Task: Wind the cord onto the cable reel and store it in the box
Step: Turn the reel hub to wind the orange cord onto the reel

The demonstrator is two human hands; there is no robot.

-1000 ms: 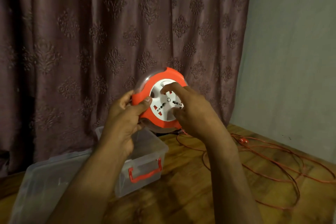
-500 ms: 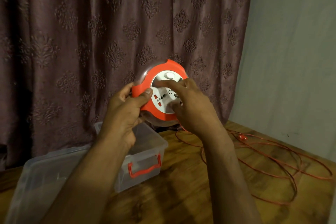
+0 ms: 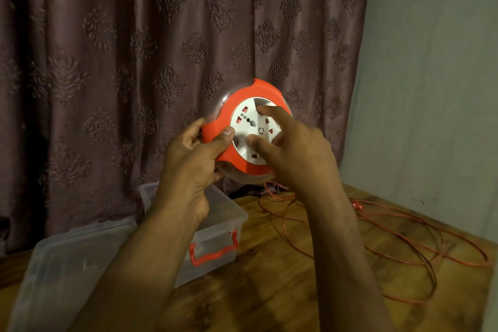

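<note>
I hold a round orange cable reel with a white socket disc up in front of the curtain. My left hand grips the reel's left rim, thumb on the orange front. My right hand lies on the white disc, forefinger and thumb tips pressing its face. A thin orange cord runs down from under the reel and lies in loose loops on the wooden table, its plug near the wall. The clear plastic box with an orange handle stands below my left forearm.
The box's clear lid lies flat at the table's left. A dark patterned curtain hangs behind, and a grey wall closes the right side. The wooden table runs under everything.
The white socket disc has turned under my right fingers, its sockets now sit in other places. My right forefinger has shifted up and right on the disc. The reel stays held up.
</note>
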